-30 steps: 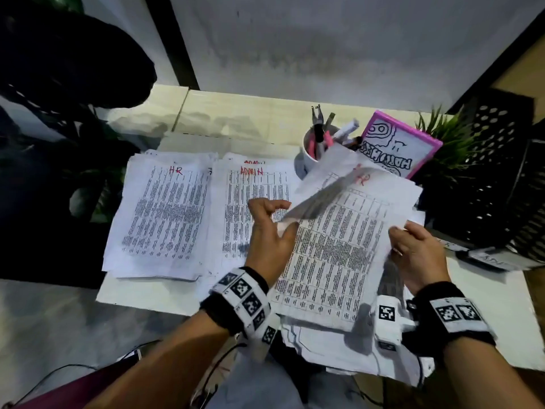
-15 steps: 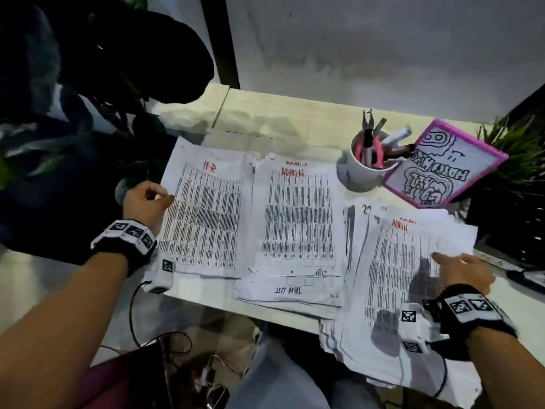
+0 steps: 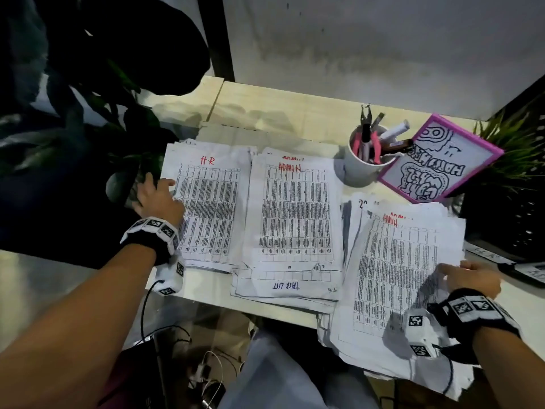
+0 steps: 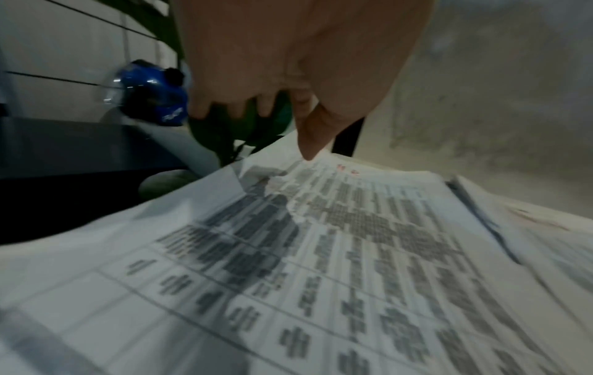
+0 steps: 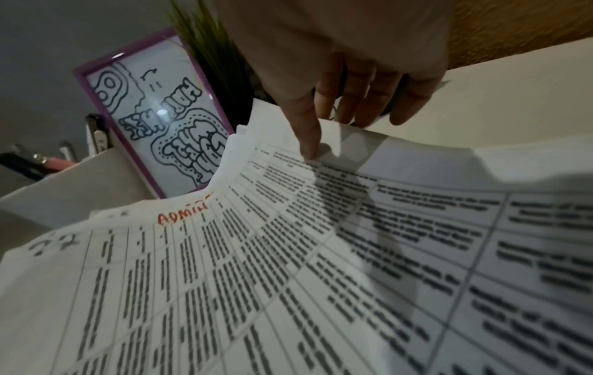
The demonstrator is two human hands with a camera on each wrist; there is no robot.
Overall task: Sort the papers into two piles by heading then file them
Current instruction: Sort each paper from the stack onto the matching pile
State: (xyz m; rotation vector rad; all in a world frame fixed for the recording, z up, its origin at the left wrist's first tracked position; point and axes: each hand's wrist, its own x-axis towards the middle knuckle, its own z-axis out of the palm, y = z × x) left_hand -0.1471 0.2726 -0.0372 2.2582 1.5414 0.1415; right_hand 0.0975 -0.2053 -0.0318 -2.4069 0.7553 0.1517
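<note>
Three stacks of printed sheets lie on the pale desk (image 3: pixel 295 113). The left pile (image 3: pixel 212 208) is headed "H.R" in red, and the middle pile (image 3: pixel 295 219) "ADMIN". The unsorted stack (image 3: pixel 401 284) at the right has an "ADMIN" sheet (image 5: pixel 256 253) on top and hangs over the front edge. My left hand (image 3: pixel 156 191) is at the H.R pile's left edge. Its thumb tip (image 4: pixel 308 152) touches the top sheet (image 4: pixel 320 253) and its fingers hang past the edge. My right hand (image 3: pixel 463 274) pinches the ADMIN sheet's raised right edge, thumb (image 5: pixel 309 147) on top and fingers behind.
A white cup (image 3: pixel 364 169) with pens and pliers stands behind the piles. A pink-framed drawing (image 3: pixel 439 160) leans next to it. At the far right are a green plant (image 3: pixel 513 149) and a black mesh tray (image 3: pixel 507 225). Dark leaves (image 3: pixel 88 128) crowd the left edge.
My left hand carried a sheet headed HR from the right stack to the left pile and laid it down. It now rests at that pile's edge. My right hand stayed on the right stack.
</note>
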